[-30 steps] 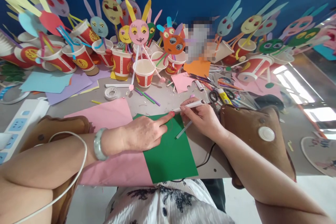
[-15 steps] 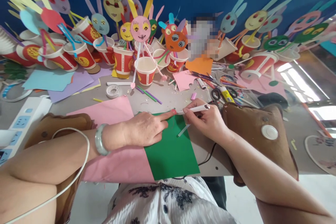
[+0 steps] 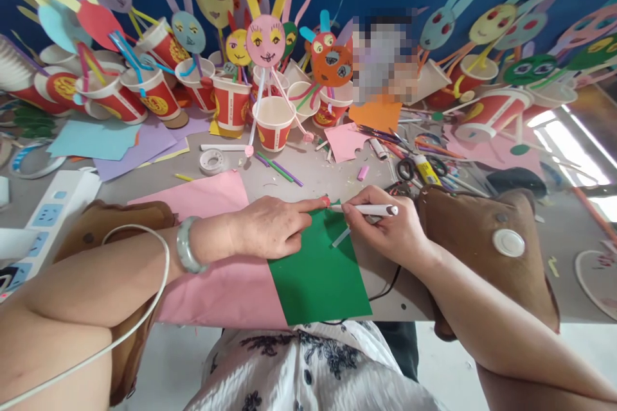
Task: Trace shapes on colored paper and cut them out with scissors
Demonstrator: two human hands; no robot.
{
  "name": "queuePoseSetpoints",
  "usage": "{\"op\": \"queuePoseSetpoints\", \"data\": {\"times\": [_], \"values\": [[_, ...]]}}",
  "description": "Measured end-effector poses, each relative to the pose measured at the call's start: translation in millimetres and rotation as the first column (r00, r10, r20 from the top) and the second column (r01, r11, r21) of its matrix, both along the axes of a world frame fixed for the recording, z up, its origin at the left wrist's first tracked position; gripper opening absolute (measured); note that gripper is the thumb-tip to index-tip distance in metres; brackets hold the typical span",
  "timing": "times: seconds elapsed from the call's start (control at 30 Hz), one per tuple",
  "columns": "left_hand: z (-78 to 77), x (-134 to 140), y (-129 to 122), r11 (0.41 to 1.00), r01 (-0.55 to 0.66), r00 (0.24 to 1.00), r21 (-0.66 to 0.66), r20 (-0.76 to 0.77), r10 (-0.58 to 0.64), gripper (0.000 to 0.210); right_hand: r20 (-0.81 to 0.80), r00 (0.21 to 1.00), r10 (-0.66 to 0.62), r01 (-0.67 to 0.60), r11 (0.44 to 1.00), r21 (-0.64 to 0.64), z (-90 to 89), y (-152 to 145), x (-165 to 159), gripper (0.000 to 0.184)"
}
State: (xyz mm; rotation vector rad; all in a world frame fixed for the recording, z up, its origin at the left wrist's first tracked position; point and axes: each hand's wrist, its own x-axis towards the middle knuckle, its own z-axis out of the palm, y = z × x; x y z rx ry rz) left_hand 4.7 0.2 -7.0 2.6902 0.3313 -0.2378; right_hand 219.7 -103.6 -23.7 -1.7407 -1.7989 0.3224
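My left hand [image 3: 267, 226] lies palm down over the edge of a green paper sheet [image 3: 325, 289], its index finger stretched out and the others bent. That fingertip presses on a small red piece [image 3: 327, 201] at the sheet's top edge, mostly covered by the finger. My right hand [image 3: 393, 225] is closed around a white marker [image 3: 370, 209] with a dark end. The marker's tip points left, at or very near the red piece; contact is unclear. A pale narrow strip [image 3: 341, 237] rests on the green sheet beside my right hand.
Pink paper [image 3: 222, 298] lies under my left forearm. Brown cushions [image 3: 486, 257] flank the work area. Behind stand several red-and-white paper cups [image 3: 274, 125] with paper faces on straws. Tape [image 3: 211, 161], scissors [image 3: 405, 169] and a yellow glue stick [image 3: 426, 170] lie around.
The whole view has shifted slightly, so most things sit a little further right. My left finger stays on the red piece, and the marker's tip remains beside it.
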Motion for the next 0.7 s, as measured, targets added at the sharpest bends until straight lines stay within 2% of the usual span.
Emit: {"op": "queuePoseSetpoints", "data": {"times": [0.13,0.33,0.43,0.53,0.6,0.7], "values": [[-0.9,-0.7,3.7,0.998,-0.013,0.999,-0.054,0.031,0.014,0.015,-0.007,1.0,-0.011,0.011,0.999,0.049,8.6,-4.1,-1.2,0.016],[-2.1,-2.8,8.5,0.991,-0.004,0.996,-0.13,0.086,0.016,0.009,0.056,0.97,0.235,-0.239,0.968,0.074,6.3,-12.6,-6.9,0.007],[-3.4,-3.2,9.3,0.991,0.001,0.996,-0.132,0.088,0.01,0.007,0.204,0.911,0.359,-0.383,0.919,0.09,-0.5,-16.0,-6.3,0.004],[-5.2,-2.5,9.9,0.99,-0.006,0.995,-0.14,0.1,0.021,0.006,0.377,0.813,0.444,-0.508,0.857,0.087,-6.6,-16.9,-6.2,0.009],[-5.8,-1.6,10.4,0.988,-0.012,0.994,-0.153,0.103,0.028,0.007,0.48,0.747,0.46,-0.56,0.825,0.08,-9.4,-16.1,-8.5,0.019],[-5.9,-0.4,11.0,0.987,-0.013,0.995,-0.16,0.1,0.029,0.008,0.591,0.692,0.414,-0.57,0.816,0.095,-12.1,-14.2,-15.3,0.028]]}}
